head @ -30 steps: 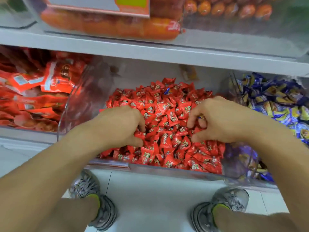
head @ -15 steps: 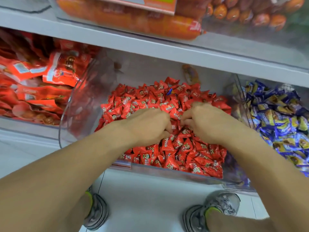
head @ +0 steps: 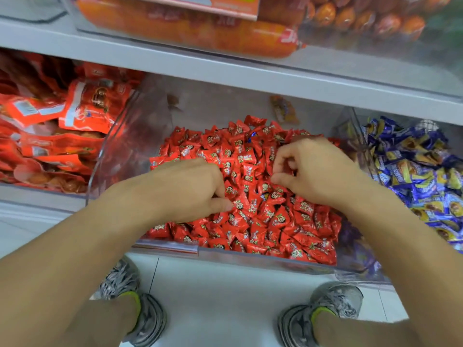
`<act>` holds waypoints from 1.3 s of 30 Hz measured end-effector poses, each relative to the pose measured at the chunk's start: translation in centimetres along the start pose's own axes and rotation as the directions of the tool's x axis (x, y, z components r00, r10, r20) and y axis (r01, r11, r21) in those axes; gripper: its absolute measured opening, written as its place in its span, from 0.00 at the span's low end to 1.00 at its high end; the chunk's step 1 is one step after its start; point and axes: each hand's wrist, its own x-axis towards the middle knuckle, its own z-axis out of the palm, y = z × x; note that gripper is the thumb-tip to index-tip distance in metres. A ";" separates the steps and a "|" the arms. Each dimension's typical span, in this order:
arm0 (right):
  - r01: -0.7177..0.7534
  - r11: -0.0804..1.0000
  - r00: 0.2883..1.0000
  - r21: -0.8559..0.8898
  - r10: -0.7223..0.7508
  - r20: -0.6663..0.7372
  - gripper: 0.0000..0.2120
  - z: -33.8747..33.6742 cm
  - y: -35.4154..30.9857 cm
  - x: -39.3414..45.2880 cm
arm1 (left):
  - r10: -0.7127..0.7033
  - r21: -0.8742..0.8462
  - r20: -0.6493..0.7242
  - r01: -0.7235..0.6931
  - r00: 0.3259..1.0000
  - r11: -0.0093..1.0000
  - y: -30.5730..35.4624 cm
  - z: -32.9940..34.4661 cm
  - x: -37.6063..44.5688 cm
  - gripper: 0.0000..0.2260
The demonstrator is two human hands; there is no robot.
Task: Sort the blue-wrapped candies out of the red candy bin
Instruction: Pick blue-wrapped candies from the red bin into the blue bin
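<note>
Orange packets (head: 75,126): foil snack bags fill the bin well to the left of the left hand, behind a clear wall.
Left hand (head: 185,189): sunk knuckles-up into the red pile, fingers curled down among the wrappers, thumb tip pressed on a red candy; whether anything is pinched cannot be told.
Clear bin (head: 125,151): see-through plastic tub on the lower shelf, both hands inside it.
Red candies (head: 275,221): heaped across the tub, under and between the two hands and spilling toward the front lip.
Blue-wrapped candy (head: 251,134): a sliver of blue shows in the red heap, beyond the fingertips of both hands, near the back of the pile; neither hand touches it.
Right hand (head: 313,171): fingers hooked and thumb drawn in over the red wrappers, narrow gap between them; no candy plainly held.
Blue candy bin (head: 413,176): blue-and-yellow wrapped sweets packed just right of the right wrist.
Shelf (head: 225,71): grey ledge above both hands, carrying orange sausages (head: 200,33).
Shoes (head: 140,319): grey trainers on white floor below the forearms.
</note>
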 end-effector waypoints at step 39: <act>0.056 0.907 0.998 0.417 -0.045 -0.038 0.09 0.3 -1.4 -3.5 | -0.241 -0.831 -0.272 -0.101 0.932 0.547 3.0 0.1 1.1 0.10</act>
